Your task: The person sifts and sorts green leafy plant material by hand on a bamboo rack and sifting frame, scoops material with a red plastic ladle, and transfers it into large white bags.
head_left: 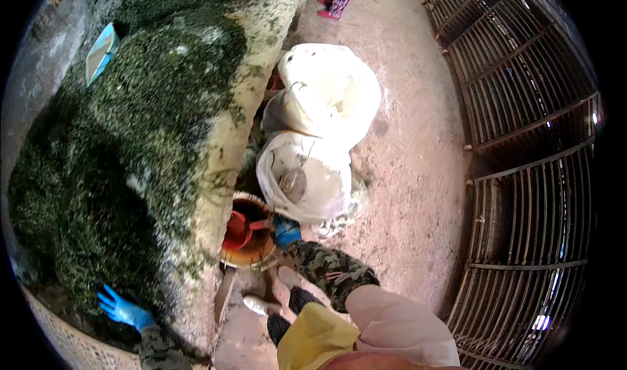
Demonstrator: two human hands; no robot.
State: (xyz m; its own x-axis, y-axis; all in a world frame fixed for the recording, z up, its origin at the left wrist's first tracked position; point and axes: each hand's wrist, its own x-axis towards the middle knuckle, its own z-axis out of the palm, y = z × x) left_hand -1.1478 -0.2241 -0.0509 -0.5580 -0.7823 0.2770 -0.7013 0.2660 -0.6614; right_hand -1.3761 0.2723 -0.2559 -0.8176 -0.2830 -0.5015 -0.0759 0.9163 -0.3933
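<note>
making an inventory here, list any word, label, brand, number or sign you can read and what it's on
None can be read.
White sacks: no legible lettering; the small dark marks are too small to make out.
Red dipper and light blue tray: no readable text.

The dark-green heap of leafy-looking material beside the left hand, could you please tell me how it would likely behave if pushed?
The dark-green heap of leafy-looking material would probably crumble rather than slide as one block, since it looks made of small, loose pieces. It might also shed bits, as some lie on the pale, rough ledge.
</note>
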